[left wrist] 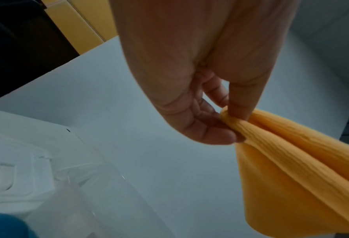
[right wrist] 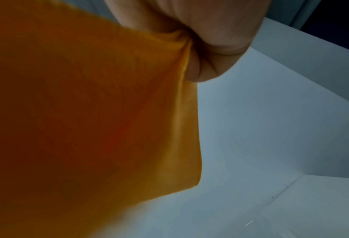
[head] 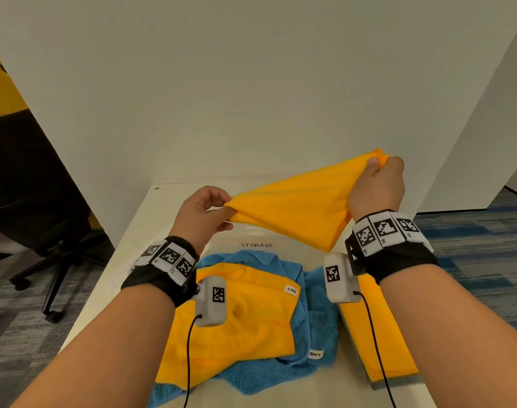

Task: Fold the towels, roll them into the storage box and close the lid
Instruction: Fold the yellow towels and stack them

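We see a yellow towel [head: 292, 207] held up in the air above the white table [head: 133, 240], stretched between both hands and sagging into a loose triangle with soft creases. The left hand [head: 202, 214] pinches 1 bunched corner between thumb and fingers [left wrist: 244, 99]; the right hand [head: 378, 187], raised higher, is clenched around the opposite corner. Below, a second yellow towel [head: 245, 319] lies crumpled over a blue towel [head: 319, 328], and a third yellow piece [head: 372, 343] lies flat at the right. The clear storage box [head: 257, 245] sits behind them, mostly hidden by the held towel; only part of its label shows. From the right wrist, the cloth [right wrist: 87, 120] covers most of the picture, blurred and dark.
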Action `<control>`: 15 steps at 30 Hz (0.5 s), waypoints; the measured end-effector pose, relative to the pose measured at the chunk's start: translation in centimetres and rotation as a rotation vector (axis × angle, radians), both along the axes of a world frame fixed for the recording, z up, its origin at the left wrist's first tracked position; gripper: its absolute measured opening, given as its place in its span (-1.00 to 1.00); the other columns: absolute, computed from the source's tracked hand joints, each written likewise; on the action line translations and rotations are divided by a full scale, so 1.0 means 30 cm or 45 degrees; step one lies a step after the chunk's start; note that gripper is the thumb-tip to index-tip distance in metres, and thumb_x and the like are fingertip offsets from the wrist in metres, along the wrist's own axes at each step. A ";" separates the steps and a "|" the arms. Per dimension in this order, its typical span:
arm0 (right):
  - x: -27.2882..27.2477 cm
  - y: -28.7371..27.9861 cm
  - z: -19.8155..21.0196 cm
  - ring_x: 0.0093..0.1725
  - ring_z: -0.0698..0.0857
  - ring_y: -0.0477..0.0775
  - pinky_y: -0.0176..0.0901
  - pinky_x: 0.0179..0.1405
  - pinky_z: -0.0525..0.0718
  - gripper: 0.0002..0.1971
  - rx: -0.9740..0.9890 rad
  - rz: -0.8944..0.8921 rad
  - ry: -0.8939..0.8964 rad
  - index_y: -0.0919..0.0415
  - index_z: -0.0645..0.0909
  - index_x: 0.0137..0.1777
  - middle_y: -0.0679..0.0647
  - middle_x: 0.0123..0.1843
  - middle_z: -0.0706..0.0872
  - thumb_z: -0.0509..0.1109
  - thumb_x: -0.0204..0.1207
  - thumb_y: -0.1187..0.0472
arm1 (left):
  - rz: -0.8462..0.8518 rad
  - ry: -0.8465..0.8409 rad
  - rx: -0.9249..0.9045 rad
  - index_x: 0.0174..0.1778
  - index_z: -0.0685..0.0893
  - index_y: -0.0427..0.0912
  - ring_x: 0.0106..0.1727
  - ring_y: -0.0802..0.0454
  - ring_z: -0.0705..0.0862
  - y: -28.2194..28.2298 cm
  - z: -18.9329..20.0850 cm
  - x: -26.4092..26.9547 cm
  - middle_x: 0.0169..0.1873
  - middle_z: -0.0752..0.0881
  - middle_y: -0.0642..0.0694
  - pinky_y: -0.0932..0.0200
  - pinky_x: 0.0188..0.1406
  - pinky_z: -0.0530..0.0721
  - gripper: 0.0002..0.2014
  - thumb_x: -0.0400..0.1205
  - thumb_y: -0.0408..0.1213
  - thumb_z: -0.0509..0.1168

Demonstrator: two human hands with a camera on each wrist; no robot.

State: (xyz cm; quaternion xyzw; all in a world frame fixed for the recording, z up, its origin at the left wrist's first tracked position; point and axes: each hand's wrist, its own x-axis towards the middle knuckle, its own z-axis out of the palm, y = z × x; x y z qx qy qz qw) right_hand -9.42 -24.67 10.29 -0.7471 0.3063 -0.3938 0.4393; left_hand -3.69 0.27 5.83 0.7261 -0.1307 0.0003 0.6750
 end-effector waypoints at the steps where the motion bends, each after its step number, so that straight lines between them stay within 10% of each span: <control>1: 0.001 -0.003 0.000 -0.15 0.50 0.07 -0.11 -0.21 0.40 -0.66 0.004 0.002 0.004 0.39 0.37 0.29 -0.07 -0.33 0.36 -0.02 0.78 0.12 | 0.026 -0.033 0.043 -0.09 0.66 -0.18 -0.26 -0.03 0.71 -0.003 0.002 0.003 -0.08 0.67 -0.23 0.13 -0.21 0.79 -0.85 0.58 -0.53 0.35; 15: 0.001 0.013 0.007 -0.11 0.48 0.05 -0.17 -0.22 0.34 -0.67 0.059 0.087 0.024 0.37 0.39 0.27 -0.08 -0.31 0.35 0.00 0.77 0.10 | 0.162 -0.044 0.289 -0.16 0.69 -0.20 -0.23 -0.03 0.81 0.002 -0.018 0.040 -0.30 0.78 -0.15 0.16 -0.19 0.80 -0.92 0.59 -0.46 0.38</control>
